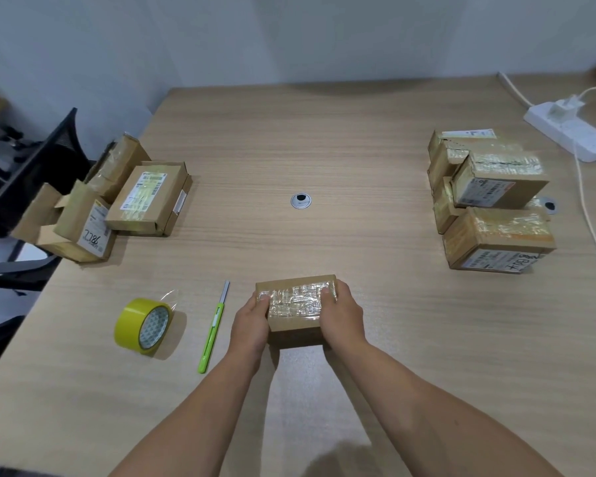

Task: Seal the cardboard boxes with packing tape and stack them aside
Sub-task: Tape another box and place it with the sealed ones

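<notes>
A small cardboard box [295, 306] with clear tape across its top sits near the table's front, in the middle. My left hand [250, 325] grips its left side and my right hand [343, 316] grips its right side, thumbs on the taped top. A yellow roll of packing tape [145, 327] stands on edge to the left, with a loose clear end sticking up. Between the roll and the box lies a green utility knife [212, 333], blade pointing away from me.
Several untaped boxes [141, 196] lie at the table's left edge, some with open flaps. Several taped boxes [492, 201] are stacked at the right. A white power strip [572, 132] with cables lies far right, a cable grommet [301, 200] mid-table, a black chair [31, 166] at left.
</notes>
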Motion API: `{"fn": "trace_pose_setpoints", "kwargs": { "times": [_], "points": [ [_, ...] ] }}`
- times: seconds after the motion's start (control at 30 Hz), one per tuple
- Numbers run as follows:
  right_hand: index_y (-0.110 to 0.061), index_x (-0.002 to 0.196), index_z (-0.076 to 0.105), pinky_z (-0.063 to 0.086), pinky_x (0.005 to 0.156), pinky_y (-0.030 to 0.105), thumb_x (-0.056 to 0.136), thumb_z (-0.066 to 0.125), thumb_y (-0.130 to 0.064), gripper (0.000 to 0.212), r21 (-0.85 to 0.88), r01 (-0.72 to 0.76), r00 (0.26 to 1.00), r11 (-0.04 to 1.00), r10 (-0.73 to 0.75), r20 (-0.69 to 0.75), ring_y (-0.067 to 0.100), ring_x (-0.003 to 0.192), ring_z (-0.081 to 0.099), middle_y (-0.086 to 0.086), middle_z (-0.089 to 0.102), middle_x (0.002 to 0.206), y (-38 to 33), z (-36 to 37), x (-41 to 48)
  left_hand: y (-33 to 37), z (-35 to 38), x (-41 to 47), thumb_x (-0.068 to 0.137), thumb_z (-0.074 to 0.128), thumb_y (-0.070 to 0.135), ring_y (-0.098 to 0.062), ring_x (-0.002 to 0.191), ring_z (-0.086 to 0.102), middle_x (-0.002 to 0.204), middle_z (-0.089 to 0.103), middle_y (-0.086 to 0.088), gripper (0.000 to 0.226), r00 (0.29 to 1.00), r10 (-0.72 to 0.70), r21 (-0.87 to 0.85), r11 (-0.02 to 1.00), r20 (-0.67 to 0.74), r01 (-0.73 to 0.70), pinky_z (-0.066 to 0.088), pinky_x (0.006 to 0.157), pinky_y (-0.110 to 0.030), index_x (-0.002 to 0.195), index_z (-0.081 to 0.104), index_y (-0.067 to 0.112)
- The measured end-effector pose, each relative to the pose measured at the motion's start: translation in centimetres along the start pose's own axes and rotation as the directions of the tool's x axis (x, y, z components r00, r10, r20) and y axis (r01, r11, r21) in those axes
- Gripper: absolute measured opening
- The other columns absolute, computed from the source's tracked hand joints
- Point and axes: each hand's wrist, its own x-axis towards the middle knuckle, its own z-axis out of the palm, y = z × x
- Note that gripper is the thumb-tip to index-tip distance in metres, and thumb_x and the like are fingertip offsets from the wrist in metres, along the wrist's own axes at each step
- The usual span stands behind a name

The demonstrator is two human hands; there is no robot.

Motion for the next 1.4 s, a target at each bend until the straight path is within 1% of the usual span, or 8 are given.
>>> {"fn": "trace_pose_setpoints", "kwargs": {
  "times": [0.17, 0.3, 0.47, 0.6, 0.83, 1.1, 1.3, 1.4],
  "points": [
    [-0.03, 0.153, 0.026, 0.044, 0.098, 0.042, 0.104, 0.038, -0.052, 0.056, 0.001, -0.019, 0.998, 1.0, 0.019, 0.064, 0.023, 0.11, 0.054, 0.006, 0.056, 0.13, -0.3, -0.5, -0.3, -0.5, -0.8, -0.2, 0.094, 0.061, 0.049, -0.015, 0.111, 0.065, 0.123, 0.07, 0.004, 0.041, 0.995, 0.034, 0.073, 0.996, 0.097, -0.041, 0.05, 0.101, -0.038, 0.131, 0.063, 0.031],
    [-0.03, 0.149, 0.027, 0.043, 0.08, 0.029, 0.088, 0.07, -0.05, 0.077, 0.056, 0.054, 0.991, 0.997, -0.061, 0.123, 0.017, 0.107, 0.055, -0.006, 0.056, 0.123, -0.2, -1.0, -0.8, -1.6, -1.4, -0.9, 0.058, 0.084, 0.066, -0.012, 0.119, 0.061, 0.133, 0.062, 0.013, 0.104, 0.99, 0.05, 0.122, 0.99, 0.132, -0.066, 0.049, 0.104, -0.04, 0.148, 0.035, 0.048],
    [-0.038, 0.159, 0.004, 0.042, 0.104, 0.036, 0.076, 0.083, -0.049, 0.115, 0.075, 0.074, 0.983, 0.994, -0.085, 0.165, 0.024, 0.133, 0.047, 0.0, 0.044, 0.153, 0.7, -1.0, -0.6, -1.5, -0.7, -1.3, 0.083, 0.079, 0.039, 0.002, 0.101, 0.06, 0.111, 0.062, 0.023, 0.073, 0.992, 0.067, 0.08, 0.994, 0.105, -0.075, 0.047, 0.088, -0.026, 0.136, 0.032, 0.057],
    [-0.035, 0.159, 0.005, 0.041, 0.086, 0.021, 0.085, 0.078, -0.039, 0.104, 0.076, 0.065, 0.978, 0.995, -0.079, 0.194, 0.021, 0.128, 0.049, 0.002, 0.046, 0.15, 0.5, -1.2, -0.7, -1.4, -0.9, -1.1, 0.091, 0.072, 0.024, -0.007, 0.103, 0.065, 0.109, 0.068, 0.018, 0.061, 0.989, 0.061, 0.005, 0.998, 0.135, -0.062, 0.048, 0.095, -0.031, 0.135, 0.039, 0.053],
    [-0.034, 0.161, -0.003, 0.035, 0.057, -0.001, 0.101, 0.061, -0.029, 0.088, 0.117, 0.037, 0.959, 0.992, -0.068, 0.274, 0.021, 0.145, 0.032, 0.001, 0.019, 0.166, -0.1, -2.4, -1.2, -1.1, -1.4, -0.7, 0.102, 0.053, 0.011, -0.018, 0.111, 0.068, 0.121, 0.072, 0.003, 0.044, 0.98, 0.02, -0.115, 0.993, 0.198, 0.003, 0.051, 0.093, -0.031, 0.137, 0.05, 0.037],
    [-0.038, 0.16, -0.002, 0.02, 0.119, 0.034, 0.106, 0.05, -0.031, 0.075, 0.073, 0.064, 0.942, 0.995, -0.085, 0.324, 0.021, 0.153, 0.017, 0.0, 0.014, 0.168, 0.5, -3.1, -0.1, -0.9, -1.8, -0.3, 0.105, 0.044, 0.011, -0.013, 0.104, 0.071, 0.118, 0.073, 0.002, 0.041, 0.976, -0.028, -0.189, 0.979, 0.218, 0.071, 0.051, 0.087, -0.027, 0.143, 0.053, 0.022],
    [-0.037, 0.16, 0.007, 0.017, 0.122, 0.039, 0.106, 0.05, -0.022, 0.071, 0.248, -0.023, 0.932, 0.969, -0.069, 0.357, 0.021, 0.154, 0.013, -0.004, 0.011, 0.167, 0.5, -3.7, 0.0, -0.5, -1.9, -0.3, 0.106, 0.043, 0.015, -0.016, 0.111, 0.066, 0.124, 0.07, 0.001, 0.038, 0.977, -0.061, -0.244, 0.964, 0.202, 0.11, 0.05, 0.09, -0.029, 0.142, 0.054, 0.018],
    [-0.031, 0.159, 0.025, 0.028, 0.12, 0.041, 0.098, 0.058, -0.047, 0.071, 0.249, -0.037, 0.955, 0.968, -0.039, 0.294, 0.022, 0.148, 0.032, -0.006, 0.029, 0.162, 0.3, -3.5, 0.1, 0.0, -1.9, -0.6, 0.105, 0.045, 0.034, -0.022, 0.109, 0.067, 0.12, 0.072, -0.006, 0.035, 0.978, -0.08, -0.222, 0.967, 0.191, 0.123, 0.051, 0.088, -0.033, 0.125, 0.069, 0.018]
  ]
}}
